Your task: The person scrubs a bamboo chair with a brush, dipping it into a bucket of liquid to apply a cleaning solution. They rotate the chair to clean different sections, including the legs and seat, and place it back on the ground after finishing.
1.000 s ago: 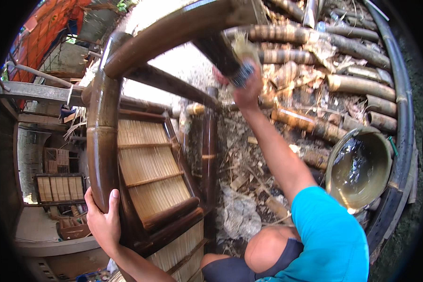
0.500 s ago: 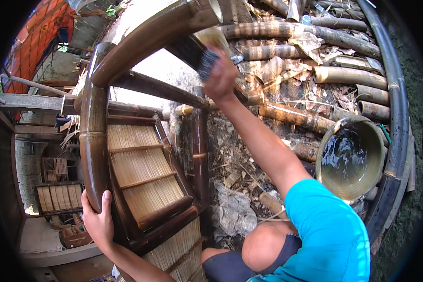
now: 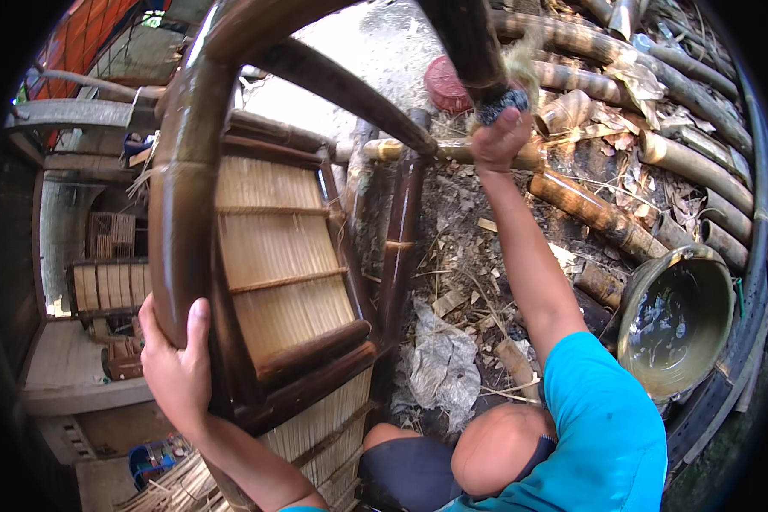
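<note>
A dark bamboo chair (image 3: 264, 256) is held tipped over on the littered ground, its woven slat panel facing up. The left hand (image 3: 175, 363) is closed around the chair's thick curved rail near its lower end. The right hand (image 3: 499, 141) is raised at full reach, fingers gripping a dark scrubbing pad (image 3: 501, 102) that is pressed against a dark chair pole (image 3: 469, 38) at the top of the view. A round red lid (image 3: 446, 84) lies just left of that pole. A round metal basin (image 3: 678, 320) of murky water stands at the right, beside the person's blue sleeve. Cut bamboo poles (image 3: 657, 149) are stacked along the upper right (crowding the ground there). A crumpled grey plastic sheet (image 3: 442, 367) lies between the chair and the bent knee (image 3: 495, 448), among wood chips.
</note>
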A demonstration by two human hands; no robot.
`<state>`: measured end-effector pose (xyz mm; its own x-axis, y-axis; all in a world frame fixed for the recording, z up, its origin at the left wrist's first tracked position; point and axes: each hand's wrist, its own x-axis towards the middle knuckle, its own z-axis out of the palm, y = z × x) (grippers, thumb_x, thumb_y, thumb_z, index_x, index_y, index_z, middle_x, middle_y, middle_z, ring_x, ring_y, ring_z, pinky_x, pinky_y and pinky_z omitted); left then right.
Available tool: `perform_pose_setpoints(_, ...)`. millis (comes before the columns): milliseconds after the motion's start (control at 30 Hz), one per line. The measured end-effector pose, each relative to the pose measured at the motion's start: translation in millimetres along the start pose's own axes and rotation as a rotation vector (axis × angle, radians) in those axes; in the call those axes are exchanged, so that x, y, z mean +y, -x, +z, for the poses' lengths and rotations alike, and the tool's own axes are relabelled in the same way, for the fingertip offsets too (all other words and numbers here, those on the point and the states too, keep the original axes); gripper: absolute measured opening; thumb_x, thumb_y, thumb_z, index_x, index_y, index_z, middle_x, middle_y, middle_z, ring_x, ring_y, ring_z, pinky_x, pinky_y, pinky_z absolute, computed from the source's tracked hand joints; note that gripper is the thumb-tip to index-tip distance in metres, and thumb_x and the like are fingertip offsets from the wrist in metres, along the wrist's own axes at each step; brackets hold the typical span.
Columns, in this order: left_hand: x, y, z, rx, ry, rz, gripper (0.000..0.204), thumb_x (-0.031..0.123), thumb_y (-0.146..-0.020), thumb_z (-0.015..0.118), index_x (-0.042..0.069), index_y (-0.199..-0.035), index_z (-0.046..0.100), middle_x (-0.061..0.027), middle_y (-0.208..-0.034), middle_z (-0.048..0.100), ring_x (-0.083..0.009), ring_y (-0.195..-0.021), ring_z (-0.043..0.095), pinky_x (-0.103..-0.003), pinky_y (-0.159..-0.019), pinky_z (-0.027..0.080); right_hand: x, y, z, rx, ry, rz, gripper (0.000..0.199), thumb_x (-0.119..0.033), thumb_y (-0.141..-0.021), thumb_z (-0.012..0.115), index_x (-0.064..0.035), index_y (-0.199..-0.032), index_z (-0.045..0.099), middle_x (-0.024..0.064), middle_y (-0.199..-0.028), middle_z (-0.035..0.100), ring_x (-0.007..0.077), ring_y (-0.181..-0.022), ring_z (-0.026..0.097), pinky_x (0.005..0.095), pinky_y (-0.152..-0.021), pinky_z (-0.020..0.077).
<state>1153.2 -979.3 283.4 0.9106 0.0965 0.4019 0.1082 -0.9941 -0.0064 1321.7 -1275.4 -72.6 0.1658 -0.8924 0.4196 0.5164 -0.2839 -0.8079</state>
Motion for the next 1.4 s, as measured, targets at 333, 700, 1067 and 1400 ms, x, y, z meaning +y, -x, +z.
perform_pose_setpoints(333,0.1,-1.9,-19.5,-0.006,-0.144,-0.029,0.066,0.054,-0.086,0.069,0.008,-0.131,0.056,-0.0236,-0.101,0.072,-0.043,-0.098,0.069,-0.048,-0.086,0.052,-38.2,13.2,-15.8,-0.052,0.221,0.218,0.035,-0.026,-0.109,0.038,-0.0023,-0.091,0.057,0.0079,-0.073,0.054,0.0213,-0.068,0.052,0.0404,-0.065,0.043)
perform_pose_setpoints(700,-1.7,0.8,-20.8,-0.007,-0.113,0.005,0.067,0.055,-0.086,0.069,0.008,-0.132,0.055,-0.022,-0.108,0.071,-0.0422,-0.102,0.067,-0.048,-0.087,0.052,-100.8,53.9,181.2,-0.106,0.062,-0.115,0.029,-0.015,-0.096,0.051,-0.0028,-0.118,0.065,0.0192,-0.109,0.067,0.0394,-0.1,0.063,0.0453,-0.095,0.0492)
perform_pose_setpoints(1067,-2.5,-3.4,-15.7,-0.026,-0.04,-0.01,0.059,0.046,-0.09,0.07,0.007,-0.133,0.056,-0.0205,-0.103,0.073,-0.0349,-0.098,0.071,-0.042,-0.087,0.052,-161.0,8.9,210.6,-0.294,0.101,0.038,0.032,-0.017,-0.095,0.049,-0.006,-0.12,0.068,0.0173,-0.1,0.071,0.0353,-0.086,0.067,0.0456,-0.076,0.0515)
perform_pose_setpoints(1400,1.3,-14.4,-12.0,-0.232,0.307,0.105,0.056,0.028,-0.098,0.067,-0.003,-0.138,0.045,-0.013,-0.125,0.059,-0.0188,-0.115,0.055,-0.032,-0.102,0.041,103.5,89.4,74.1,-0.299,0.281,0.32,0.041,-0.026,-0.105,0.034,-0.0058,-0.109,0.069,0.0191,-0.102,0.071,0.0358,-0.094,0.068,0.0441,-0.086,0.0524)
